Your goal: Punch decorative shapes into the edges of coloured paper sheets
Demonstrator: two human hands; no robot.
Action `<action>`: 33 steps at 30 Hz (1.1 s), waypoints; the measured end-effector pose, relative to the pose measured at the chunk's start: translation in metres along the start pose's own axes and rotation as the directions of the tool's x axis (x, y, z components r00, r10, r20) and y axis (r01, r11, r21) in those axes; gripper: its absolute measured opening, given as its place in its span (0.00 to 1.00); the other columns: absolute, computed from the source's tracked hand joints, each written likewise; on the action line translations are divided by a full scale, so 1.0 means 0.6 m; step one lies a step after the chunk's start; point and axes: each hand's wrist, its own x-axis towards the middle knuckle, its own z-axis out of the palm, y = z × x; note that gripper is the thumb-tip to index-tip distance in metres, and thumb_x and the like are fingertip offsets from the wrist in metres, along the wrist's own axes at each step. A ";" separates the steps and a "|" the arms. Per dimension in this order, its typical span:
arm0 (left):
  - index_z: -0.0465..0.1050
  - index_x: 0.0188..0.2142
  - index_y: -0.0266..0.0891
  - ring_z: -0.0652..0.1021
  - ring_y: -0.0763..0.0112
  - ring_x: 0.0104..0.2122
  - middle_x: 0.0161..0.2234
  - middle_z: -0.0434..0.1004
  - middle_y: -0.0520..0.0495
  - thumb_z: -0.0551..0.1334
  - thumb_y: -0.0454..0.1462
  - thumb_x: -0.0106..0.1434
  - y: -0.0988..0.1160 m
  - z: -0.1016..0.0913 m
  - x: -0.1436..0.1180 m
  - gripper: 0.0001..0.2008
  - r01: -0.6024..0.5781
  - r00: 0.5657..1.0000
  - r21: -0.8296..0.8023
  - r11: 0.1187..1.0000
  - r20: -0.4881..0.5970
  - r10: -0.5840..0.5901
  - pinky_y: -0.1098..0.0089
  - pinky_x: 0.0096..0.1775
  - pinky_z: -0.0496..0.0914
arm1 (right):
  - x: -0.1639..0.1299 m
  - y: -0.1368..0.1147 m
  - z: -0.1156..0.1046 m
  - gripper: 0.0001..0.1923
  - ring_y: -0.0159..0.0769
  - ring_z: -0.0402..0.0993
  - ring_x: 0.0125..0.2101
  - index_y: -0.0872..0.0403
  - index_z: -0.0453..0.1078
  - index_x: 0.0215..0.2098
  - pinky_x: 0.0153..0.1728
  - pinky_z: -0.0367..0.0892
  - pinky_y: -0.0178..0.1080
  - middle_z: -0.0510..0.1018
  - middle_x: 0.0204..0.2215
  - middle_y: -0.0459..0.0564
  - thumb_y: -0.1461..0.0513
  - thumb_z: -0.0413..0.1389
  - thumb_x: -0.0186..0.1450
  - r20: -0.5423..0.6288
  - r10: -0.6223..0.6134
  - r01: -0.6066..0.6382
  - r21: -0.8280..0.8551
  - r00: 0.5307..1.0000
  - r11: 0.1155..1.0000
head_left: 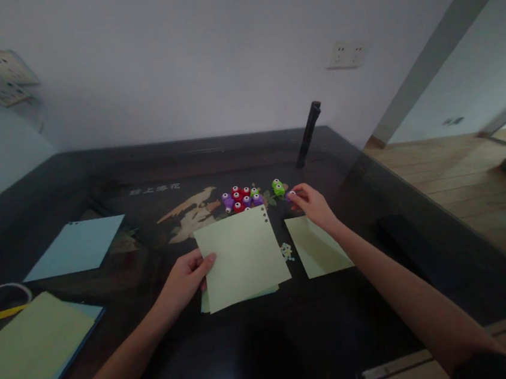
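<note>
My left hand is closed on the left edge of a pale green paper sheet, thumb on top; bluish paper peeks out beneath it. Small dark star-shaped holes mark the sheet's upper right corner. Farther right, my right hand pinches a small purple craft punch with an eye on it, low over the table. Two green punches sit just left of those fingers. Several red, purple and green punches cluster behind the sheet. A little pile of paper cut-outs lies right of it.
Another pale green sheet lies under my right forearm. At left are a blue sheet, a paper stack, a yellow object and a white cable. A black stick-like object stands tilted at the back of the black table.
</note>
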 end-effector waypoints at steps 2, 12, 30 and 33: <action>0.70 0.29 0.34 0.64 0.77 0.15 0.17 0.63 0.56 0.60 0.51 0.57 -0.003 -0.001 0.003 0.20 -0.017 1.000 0.006 1.000 0.011 0.017 0.76 0.19 0.57 | 0.028 0.019 0.011 0.10 0.35 0.71 0.27 0.53 0.66 0.33 0.33 0.66 0.40 0.75 0.28 0.48 0.55 0.56 0.60 -0.037 -0.044 0.040 -0.105 0.998 0.994; 0.70 0.29 0.35 0.65 0.75 0.15 0.17 0.64 0.56 0.60 0.51 0.58 -0.005 0.001 0.001 0.20 -0.011 1.000 0.007 1.000 0.027 0.011 0.74 0.19 0.58 | 0.060 0.047 0.035 0.08 0.38 0.68 0.31 0.54 0.68 0.32 0.34 0.60 0.39 0.75 0.32 0.52 0.57 0.58 0.59 -0.058 -0.161 0.127 -0.385 0.985 0.914; 0.69 0.28 0.35 0.66 0.74 0.17 0.18 0.65 0.55 0.60 0.52 0.57 -0.008 0.003 0.001 0.20 0.023 0.999 0.025 0.999 0.044 -0.024 0.74 0.19 0.60 | 0.065 0.057 0.016 0.10 0.39 0.70 0.33 0.54 0.69 0.36 0.35 0.61 0.38 0.75 0.34 0.52 0.62 0.62 0.56 0.062 -0.187 0.192 -0.514 0.980 0.836; 0.68 0.27 0.35 0.65 0.74 0.16 0.17 0.64 0.55 0.60 0.52 0.57 -0.009 0.004 0.002 0.20 0.021 0.999 0.030 0.999 0.038 -0.022 0.74 0.19 0.60 | 0.069 0.054 0.017 0.11 0.39 0.70 0.34 0.53 0.70 0.38 0.36 0.61 0.38 0.75 0.35 0.52 0.63 0.62 0.57 0.087 -0.198 0.214 -0.520 0.976 0.827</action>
